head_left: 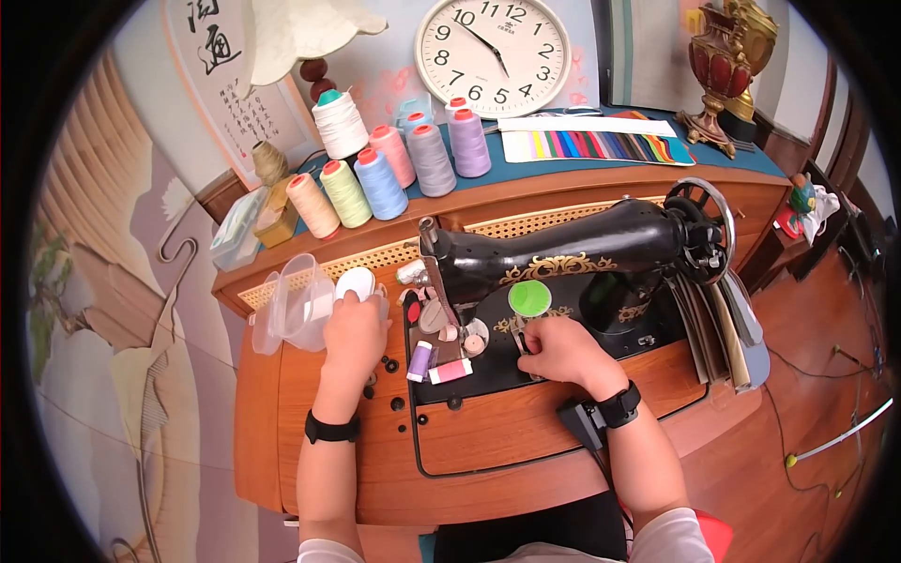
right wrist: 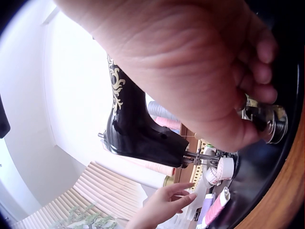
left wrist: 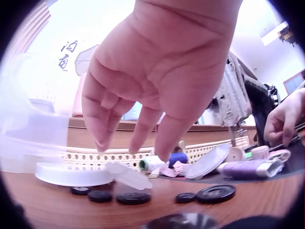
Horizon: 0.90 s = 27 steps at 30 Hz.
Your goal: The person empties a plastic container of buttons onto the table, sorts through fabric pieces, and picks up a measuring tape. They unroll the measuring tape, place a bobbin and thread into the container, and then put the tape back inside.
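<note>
My left hand hangs with fingers pointing down and slightly bent, beside a white round lid and clear plastic tubs. Nothing shows between its fingers in the left wrist view. Below it, several black buttons lie on the wood. On the sewing machine's black bed, my right hand pinches a small shiny, clear or metallic piece with a dark inside; I cannot tell its kind. A green round lid lies just beyond that hand. A purple thread spool and a pink one lie between the hands.
The black sewing machine stands behind the hands, its needle end near a rolled tape measure. Large thread cones line the back shelf beside a colour card. Folders stand at the right.
</note>
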Motion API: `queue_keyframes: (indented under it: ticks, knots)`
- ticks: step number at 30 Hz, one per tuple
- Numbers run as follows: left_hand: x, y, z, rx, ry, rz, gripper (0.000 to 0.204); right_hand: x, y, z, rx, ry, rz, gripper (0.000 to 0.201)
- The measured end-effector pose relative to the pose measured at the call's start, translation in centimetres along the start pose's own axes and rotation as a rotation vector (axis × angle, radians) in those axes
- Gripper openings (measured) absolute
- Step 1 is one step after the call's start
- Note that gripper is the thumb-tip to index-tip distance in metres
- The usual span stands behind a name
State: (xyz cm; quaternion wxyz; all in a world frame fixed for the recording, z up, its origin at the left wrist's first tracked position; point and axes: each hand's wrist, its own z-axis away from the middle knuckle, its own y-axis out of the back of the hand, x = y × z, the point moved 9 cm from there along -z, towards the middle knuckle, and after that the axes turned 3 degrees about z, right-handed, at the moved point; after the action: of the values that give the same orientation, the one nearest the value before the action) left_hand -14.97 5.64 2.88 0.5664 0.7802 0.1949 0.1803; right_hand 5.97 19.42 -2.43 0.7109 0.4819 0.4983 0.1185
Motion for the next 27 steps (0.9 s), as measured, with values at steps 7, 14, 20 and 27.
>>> queue_keyframes:
  ticks: [7, 14, 20, 27]
  knots:
    - [6.5, 0.1, 1.0, -0.202, -0.269, 0.289, 0.032, -0.2, 0.2, 0.0, 0.010, 0.017, 0.014, 0.021]
    - [7.4, -2.0, 0.1, -0.185, -0.339, 0.219, 0.014, 0.5, -0.5, -0.4, -0.063, -0.031, -0.002, 0.020]
    - [6.8, -3.9, -2.3, -0.118, -0.413, 0.246, 0.017, 0.3, -0.3, -0.6, -0.038, 0.007, 0.001, 0.022]
    - [6.4, -4.3, -3.4, -0.244, -0.414, 0.480, 0.036, 0.3, -0.3, -0.8, -0.049, -0.003, 0.021, 0.017]
